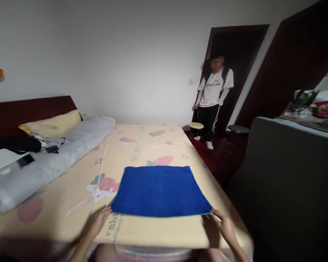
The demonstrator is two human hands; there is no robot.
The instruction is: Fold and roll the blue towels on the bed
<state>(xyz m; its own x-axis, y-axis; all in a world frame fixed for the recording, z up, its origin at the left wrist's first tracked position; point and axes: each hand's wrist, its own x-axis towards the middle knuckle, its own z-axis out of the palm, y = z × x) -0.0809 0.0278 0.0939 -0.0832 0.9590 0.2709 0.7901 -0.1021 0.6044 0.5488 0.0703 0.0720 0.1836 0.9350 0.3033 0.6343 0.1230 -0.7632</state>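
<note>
- Head view: a blue cloth (160, 191) lies spread flat near the front edge of the bed (142, 233), over its pale sheet printed with carrots and a rabbit.
- Left hand (100, 220): fingertips pinching the cloth's near left corner, just beside the printed lettering.
- Right hand (224, 225): thumb and fingers pinching the near right corner, close to the bed's right side.
- Along the left of the bed stretches a long bundle in clear plastic (79, 142), well apart from the cloth; on it rest a phone (26, 161), a flat white object (2, 159) and a black bag (16, 145) with cords. A yellow pillow (54, 123) lies behind it, against the dark headboard (30, 109).
- Past the far right corner, another person (214, 91) stands before a dark doorway, between a pale stool (196, 125) and a dark stool (238, 128).
- To the right, a tall grey panel (292, 182) blocks that side, with jumbled items (324, 109) beyond its top edge, too blurred to name.
</note>
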